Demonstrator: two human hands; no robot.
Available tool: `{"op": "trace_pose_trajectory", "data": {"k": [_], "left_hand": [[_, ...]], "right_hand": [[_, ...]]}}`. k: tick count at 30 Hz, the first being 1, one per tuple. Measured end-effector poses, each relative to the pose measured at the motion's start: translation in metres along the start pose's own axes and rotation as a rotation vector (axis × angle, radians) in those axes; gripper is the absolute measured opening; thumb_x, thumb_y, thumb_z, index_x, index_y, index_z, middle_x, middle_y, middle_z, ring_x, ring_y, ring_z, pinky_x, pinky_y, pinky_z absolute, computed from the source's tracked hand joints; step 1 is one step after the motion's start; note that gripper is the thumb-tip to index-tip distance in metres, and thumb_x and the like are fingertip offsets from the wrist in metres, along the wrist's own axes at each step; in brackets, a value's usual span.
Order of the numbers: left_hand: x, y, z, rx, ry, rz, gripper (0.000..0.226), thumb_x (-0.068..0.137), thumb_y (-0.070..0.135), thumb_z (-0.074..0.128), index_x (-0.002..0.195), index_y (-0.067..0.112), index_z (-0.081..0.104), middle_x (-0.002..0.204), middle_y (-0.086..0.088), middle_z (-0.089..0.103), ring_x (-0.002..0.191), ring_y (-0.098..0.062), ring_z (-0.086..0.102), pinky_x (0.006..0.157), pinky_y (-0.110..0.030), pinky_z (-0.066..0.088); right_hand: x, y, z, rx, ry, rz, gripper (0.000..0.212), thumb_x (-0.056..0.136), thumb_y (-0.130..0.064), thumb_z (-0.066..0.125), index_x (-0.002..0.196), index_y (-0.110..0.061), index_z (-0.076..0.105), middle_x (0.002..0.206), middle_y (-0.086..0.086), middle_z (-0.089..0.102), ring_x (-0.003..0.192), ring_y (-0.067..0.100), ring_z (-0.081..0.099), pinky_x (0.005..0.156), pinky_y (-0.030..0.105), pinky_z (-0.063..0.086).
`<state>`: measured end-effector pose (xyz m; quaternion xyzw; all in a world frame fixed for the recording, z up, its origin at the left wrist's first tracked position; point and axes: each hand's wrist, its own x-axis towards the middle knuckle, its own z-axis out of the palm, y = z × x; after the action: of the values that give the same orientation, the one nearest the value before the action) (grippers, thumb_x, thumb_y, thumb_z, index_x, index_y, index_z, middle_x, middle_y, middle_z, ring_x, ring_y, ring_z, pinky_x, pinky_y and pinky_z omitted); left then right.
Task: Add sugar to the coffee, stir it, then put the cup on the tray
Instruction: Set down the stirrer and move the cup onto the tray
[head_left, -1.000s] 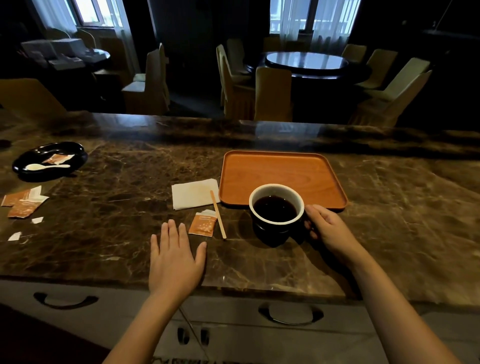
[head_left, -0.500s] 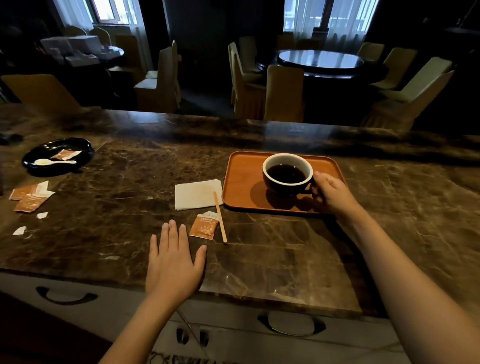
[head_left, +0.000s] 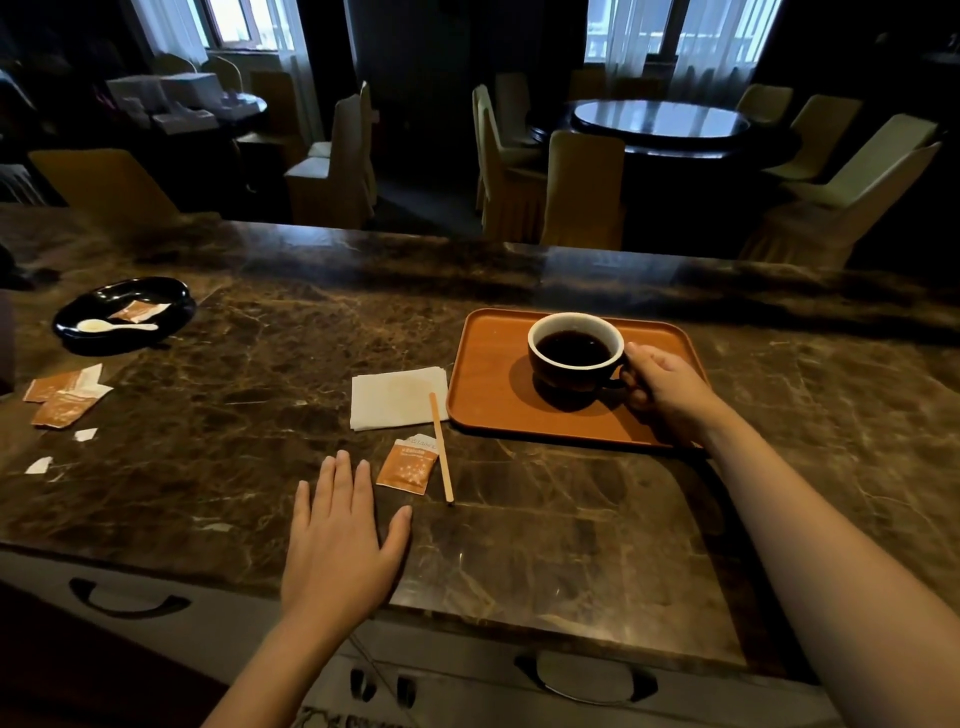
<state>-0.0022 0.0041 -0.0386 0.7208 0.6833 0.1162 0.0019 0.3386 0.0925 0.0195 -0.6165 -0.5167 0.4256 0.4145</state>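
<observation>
**Well, the cup sat on the tray with the handle in hand**

Right, the cup (head_left: 575, 349) stood on the orange tray (head_left: 488, 384), toward its far side at about twelve o'clock of the tray's middle, coffee dark and level inside the white rim. The right hand (head_left: 662, 387) was at the cup's three o'clock, its grip closed around the handle; from the shadow pooled under the cup I judged it seated or all but seated, so the hand was there to steady it before letting go. The left hand (head_left: 340, 535) lay flat and open on the worktop (head_left: 571, 545), holding nothing, fingers spread, most likely as a brace while the other arm reached out.

The stir stick (head_left: 441, 447) lay off the tray at its seven o'clock, beside a torn sugar sachet (head_left: 407, 465), and that looked like the sugar and stirring were done. A white napkin (head_left: 397, 397) sat just left of the tray, its right edge nearly meeting the tray's rim.

Out at nine o'clock there was a black dish (head_left: 171, 301) with a white spoon (head_left: 114, 326) and another sachet in it, and more sachets and paper scraps nearer the edge.

The worktop was dark brown veined marble, glossy, with drawer handles showing below its front edge. Beyond it the room was dim: covered dining chairs (head_left: 582, 187), a round table (head_left: 660, 122) at one o'clock, curtained windows behind.
</observation>
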Motion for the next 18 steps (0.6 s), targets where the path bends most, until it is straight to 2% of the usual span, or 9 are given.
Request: {"op": "trace_pose_trajectory", "data": {"k": [7, 11, 18], "left_hand": [[0.0001, -0.0007, 0.0015, -0.015, 0.016, 0.0, 0.087, 0.075, 0.062, 0.004, 0.141, 0.008, 0.024, 0.152, -0.012, 0.019, 0.141, -0.021, 0.01, 0.114, -0.041, 0.006], [0.0, -0.0009, 0.0009, -0.017, 0.017, 0.002, 0.087, 0.075, 0.062, 0.003, 0.141, 0.009, 0.023, 0.152, -0.012, 0.017, 0.141, -0.021, 0.009, 0.114, -0.041, 0.004], [-0.0002, -0.0006, -0.0006, -0.043, 0.017, 0.002, 0.087, 0.075, 0.062, 0.005, 0.141, 0.009, 0.024, 0.152, -0.012, 0.018, 0.141, -0.021, 0.009, 0.114, -0.04, 0.004]], "right_hand": [[0.0046, 0.0036, -0.0043, -0.035, 0.003, -0.016, 0.039, 0.096, -0.042, 0.036, 0.069, -0.017, 0.05, 0.054, 0.002, 0.043, 0.048, 0.016, 0.041, 0.049, 0.027, 0.036], [0.0051, 0.0027, -0.0042, -0.054, 0.01, -0.011, 0.039, 0.098, -0.038, 0.033, 0.074, -0.014, 0.051, 0.055, 0.005, 0.046, 0.049, 0.015, 0.049, 0.051, 0.026, 0.038], [0.0105, 0.0058, -0.0061, -0.064, 0.023, -0.014, 0.039, 0.098, -0.039, 0.034, 0.077, -0.012, 0.054, 0.055, 0.005, 0.048, 0.063, 0.028, 0.051, 0.053, 0.029, 0.039]]}}
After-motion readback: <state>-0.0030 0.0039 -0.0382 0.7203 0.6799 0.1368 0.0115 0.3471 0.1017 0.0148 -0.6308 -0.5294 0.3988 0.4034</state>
